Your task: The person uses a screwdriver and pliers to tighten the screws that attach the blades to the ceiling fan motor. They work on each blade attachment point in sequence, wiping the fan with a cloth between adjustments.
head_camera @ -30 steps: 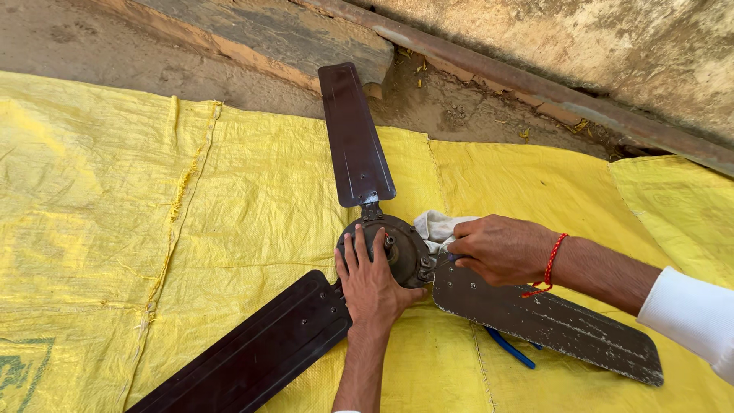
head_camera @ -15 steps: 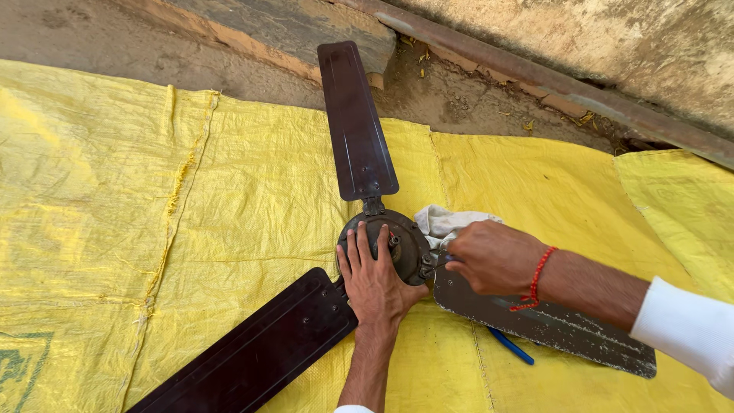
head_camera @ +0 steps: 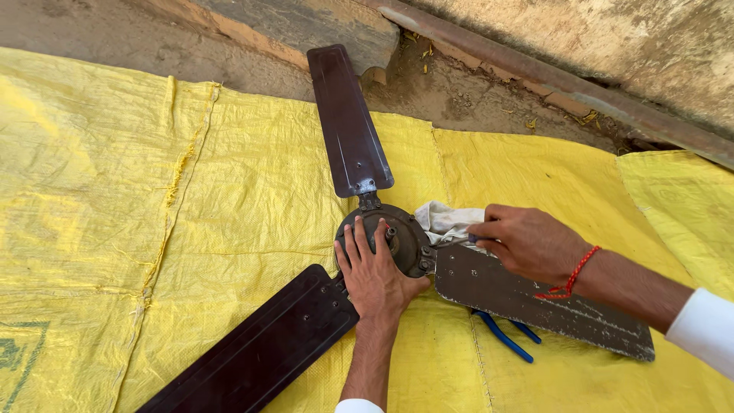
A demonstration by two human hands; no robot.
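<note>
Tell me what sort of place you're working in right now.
Probably an outdoor yard, working on the ground: yellow woven sheeting spread over bare dirt, a weathered wall behind, and a ceiling fan laid flat.

The only package stuff here is the big yellow sack cloth (head_camera: 191,199) spread flat on the ground. It is woven plastic, like opened-up bags laid side by side, with a frayed seam running down the left part. In the bottom left corner there is a green printed mark (head_camera: 19,359), made of lines and shapes, partly cut off by the edge of the picture. There are no boxes, signs or screens.
</note>
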